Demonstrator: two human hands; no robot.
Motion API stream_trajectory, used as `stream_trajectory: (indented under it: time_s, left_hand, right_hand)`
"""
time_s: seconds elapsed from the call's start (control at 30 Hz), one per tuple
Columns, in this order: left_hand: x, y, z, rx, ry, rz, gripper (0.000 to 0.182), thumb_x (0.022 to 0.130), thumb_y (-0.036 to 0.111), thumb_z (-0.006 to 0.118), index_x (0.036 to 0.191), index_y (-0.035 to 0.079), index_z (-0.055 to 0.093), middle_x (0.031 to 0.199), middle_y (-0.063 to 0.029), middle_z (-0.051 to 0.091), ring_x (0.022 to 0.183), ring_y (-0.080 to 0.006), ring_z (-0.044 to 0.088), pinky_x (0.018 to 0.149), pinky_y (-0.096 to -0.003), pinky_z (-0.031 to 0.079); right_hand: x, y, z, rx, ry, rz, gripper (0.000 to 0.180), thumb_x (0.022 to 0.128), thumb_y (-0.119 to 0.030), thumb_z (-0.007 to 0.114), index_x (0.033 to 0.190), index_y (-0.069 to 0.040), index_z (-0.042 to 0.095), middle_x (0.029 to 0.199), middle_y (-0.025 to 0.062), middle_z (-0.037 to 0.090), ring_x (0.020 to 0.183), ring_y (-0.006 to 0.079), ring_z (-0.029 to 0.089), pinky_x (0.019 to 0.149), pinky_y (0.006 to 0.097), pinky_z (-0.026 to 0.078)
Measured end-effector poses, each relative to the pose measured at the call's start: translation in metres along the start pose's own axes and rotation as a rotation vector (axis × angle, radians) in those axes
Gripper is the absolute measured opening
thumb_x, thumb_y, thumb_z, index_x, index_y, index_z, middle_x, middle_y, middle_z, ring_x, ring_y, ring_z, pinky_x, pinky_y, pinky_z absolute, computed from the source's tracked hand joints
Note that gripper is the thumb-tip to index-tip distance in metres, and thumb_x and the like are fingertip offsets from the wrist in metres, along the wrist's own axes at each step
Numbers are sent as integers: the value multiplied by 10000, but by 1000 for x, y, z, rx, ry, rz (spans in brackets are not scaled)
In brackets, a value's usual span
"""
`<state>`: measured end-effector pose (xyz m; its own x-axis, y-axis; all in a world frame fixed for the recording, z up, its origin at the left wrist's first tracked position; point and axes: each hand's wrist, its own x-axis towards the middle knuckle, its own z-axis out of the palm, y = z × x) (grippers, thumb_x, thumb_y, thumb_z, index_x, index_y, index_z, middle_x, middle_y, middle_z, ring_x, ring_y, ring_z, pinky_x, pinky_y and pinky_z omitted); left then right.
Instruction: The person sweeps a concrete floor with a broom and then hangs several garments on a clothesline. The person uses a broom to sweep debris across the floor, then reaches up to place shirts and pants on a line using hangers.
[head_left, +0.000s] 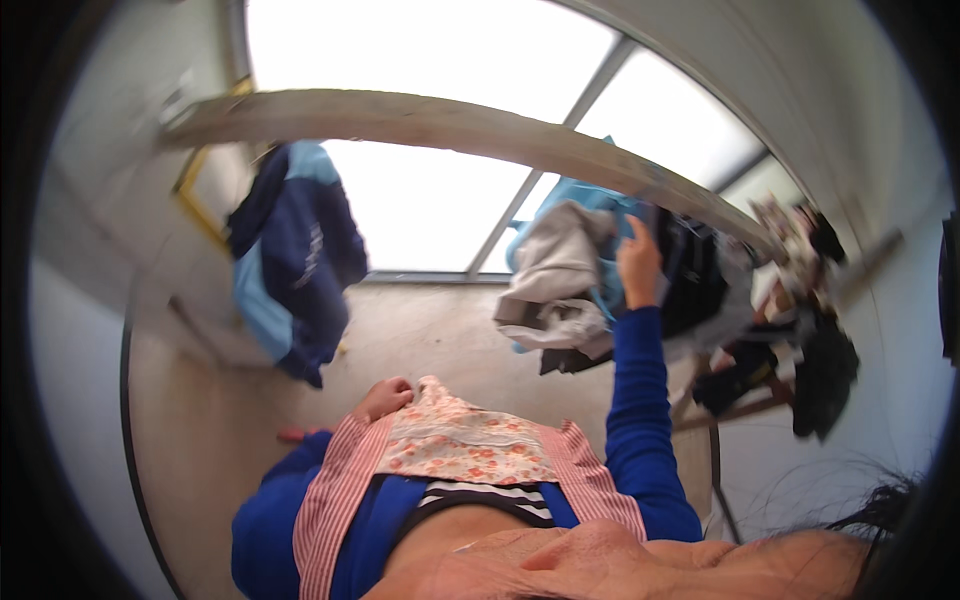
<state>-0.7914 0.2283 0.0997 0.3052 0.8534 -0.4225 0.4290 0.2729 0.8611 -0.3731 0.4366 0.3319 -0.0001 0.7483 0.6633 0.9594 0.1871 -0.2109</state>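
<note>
My right hand (639, 262) is raised at the clothes hanging under a wooden beam (450, 124), right of centre. One finger points up and the others are curled; whether it grips any cloth cannot be told. Beside it hang a light blue garment (574, 191) and a crumpled light grey garment (562, 255), with black garments (686, 270) to the right. My left hand (386, 397) is low, with curled fingers, at the upper left edge of the floral apron (465, 442) with striped straps that I wear. Whether it holds the apron's cloth is unclear.
A navy and light blue jacket (296, 255) hangs from the beam at the left. Bright window panes (420, 202) lie behind the beam. More dark clothes (825, 375) hang at the far right, near a wooden bar (739, 412). Walls stand on both sides.
</note>
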Motion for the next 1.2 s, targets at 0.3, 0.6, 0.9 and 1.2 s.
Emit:
stream_trajectory:
  time_s: [0.3, 0.6, 0.9, 1.2]
  left_hand:
    - [-24, 9, 36, -53, 80, -126, 258, 813, 233, 589, 970, 34, 634, 829, -101, 668, 715, -168, 638, 648, -300, 504]
    - [-80, -27, 66, -144, 313, -241, 253, 816, 219, 596, 955, 10, 628, 829, -90, 670, 701, -159, 638, 644, -293, 500]
    - [-116, -66, 43, -291, 625, -145, 268, 808, 240, 614, 923, -2, 633, 826, -117, 677, 737, -192, 656, 671, -300, 502]
    - [-174, -175, 13, -253, 731, -210, 302, 812, 233, 622, 969, -25, 613, 920, -149, 653, 828, -204, 638, 745, -312, 500]
  right_hand:
    - [-10, -28, -13, 147, -149, 325, 420, 820, -72, 539, 1235, -42, 482, 979, 138, 604, 843, 300, 593, 755, 370, 463]
    - [-34, -148, -36, 752, 145, -81, 332, 843, -49, 559, 1174, -22, 540, 1060, 81, 592, 891, 174, 577, 750, 284, 454]
    - [-39, -361, 52, 1459, -909, -409, 384, 800, -9, 586, 1179, -18, 523, 957, 35, 607, 734, 66, 543, 627, 211, 443]
    - [2, -519, 164, 1289, -822, 31, 380, 811, -138, 620, 1146, 13, 522, 903, 103, 625, 532, 142, 572, 480, 258, 450]
